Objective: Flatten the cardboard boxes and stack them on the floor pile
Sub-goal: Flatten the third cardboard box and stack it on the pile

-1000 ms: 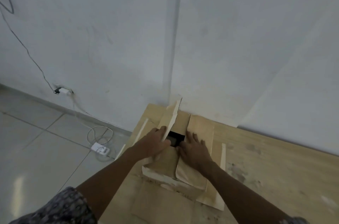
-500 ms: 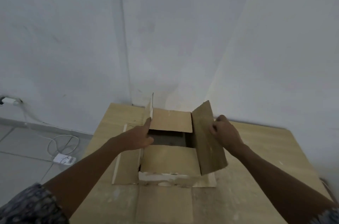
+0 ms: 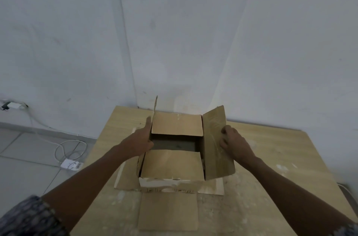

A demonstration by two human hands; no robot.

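A brown cardboard box point(image 3: 171, 166) stands on a wooden table point(image 3: 271, 158), its top flaps partly folded back. The near and far short flaps lie almost flat over the opening, with a dark gap between them. My left hand point(image 3: 140, 142) presses against the upright left flap point(image 3: 155, 109), fingers spread along its outer side. My right hand point(image 3: 233, 143) grips the outer edge of the raised right flap point(image 3: 215, 144). The bottom flaps are splayed flat on the table around the box. No floor pile is in view.
The table sits in a corner of white walls. On the tiled floor point(image 3: 23, 168) at the left lie a white cable coil point(image 3: 69, 148) and an adapter point(image 3: 70, 164); a plug point(image 3: 13, 105) sits in the wall socket.
My hands have pulled the two long flaps apart from the closed box top. The left flap now stands upright and the right one leans outward. The view has shifted left.
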